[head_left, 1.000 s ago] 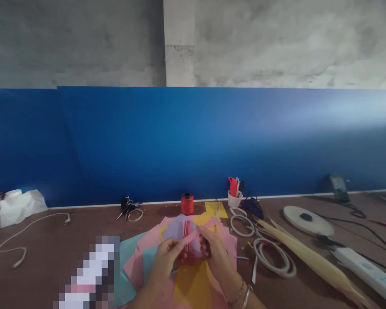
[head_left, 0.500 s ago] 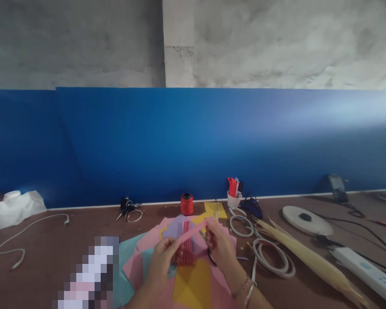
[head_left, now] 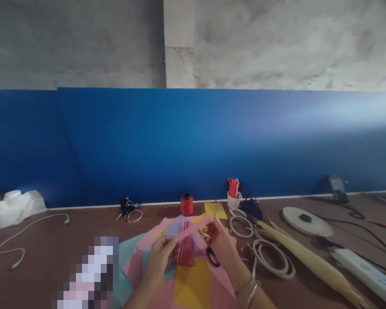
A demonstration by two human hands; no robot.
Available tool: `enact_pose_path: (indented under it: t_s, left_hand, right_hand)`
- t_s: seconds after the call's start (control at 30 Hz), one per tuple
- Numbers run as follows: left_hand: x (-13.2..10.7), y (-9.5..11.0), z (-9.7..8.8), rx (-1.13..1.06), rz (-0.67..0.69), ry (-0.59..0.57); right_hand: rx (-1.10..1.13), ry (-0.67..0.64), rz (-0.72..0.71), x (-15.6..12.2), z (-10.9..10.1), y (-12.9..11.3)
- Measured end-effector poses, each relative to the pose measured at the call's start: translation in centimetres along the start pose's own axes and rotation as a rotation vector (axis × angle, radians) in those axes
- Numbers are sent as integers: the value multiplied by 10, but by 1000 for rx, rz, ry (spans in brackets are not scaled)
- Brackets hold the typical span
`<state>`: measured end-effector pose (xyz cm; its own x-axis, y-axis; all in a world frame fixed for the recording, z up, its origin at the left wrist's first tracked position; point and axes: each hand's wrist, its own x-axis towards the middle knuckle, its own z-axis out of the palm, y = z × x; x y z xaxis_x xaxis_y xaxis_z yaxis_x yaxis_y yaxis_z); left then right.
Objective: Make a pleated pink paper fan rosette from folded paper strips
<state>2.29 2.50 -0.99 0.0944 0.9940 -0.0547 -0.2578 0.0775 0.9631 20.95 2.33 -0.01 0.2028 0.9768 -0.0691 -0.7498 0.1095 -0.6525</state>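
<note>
My left hand (head_left: 162, 256) pinches the near left end of a pink paper strip (head_left: 194, 226). The fingers of my right hand (head_left: 221, 241) are curled at the strip's other end, so it stretches slantwise between both hands. Below it lies a bundle of narrow dark-pink folded strips (head_left: 186, 251) on stacked coloured paper. Scissors with a black handle loop (head_left: 212, 256) lie partly hidden beneath my right hand. A yellow sheet (head_left: 192, 284) rests nearest to me, over pink paper (head_left: 220, 287) and light-blue paper (head_left: 125, 279).
A red thread spool (head_left: 187, 205) and a white cup (head_left: 234, 200) of pens stand by the blue partition (head_left: 180, 146). Keys (head_left: 126, 210) lie to the left. At right are coiled white tubing (head_left: 273, 259), a pale fibre bundle (head_left: 305, 262) and a power strip (head_left: 366, 272).
My right hand has shifted slightly right and turned, its fingers loosening somewhat, and more of the scissors' black handle shows. The pink strip has risen a little at its right end.
</note>
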Motion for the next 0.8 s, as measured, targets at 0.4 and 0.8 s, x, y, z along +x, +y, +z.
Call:
enact_pose_path:
  t_s: [0.4,0.8]
  left_hand:
    - [-6,4,4,60,23,-72]
    - [-5,4,2,14,2,-6]
  right_hand:
    - [-78,117,-11,3,-9,1]
    - [-102,207,-25,8,-11,6]
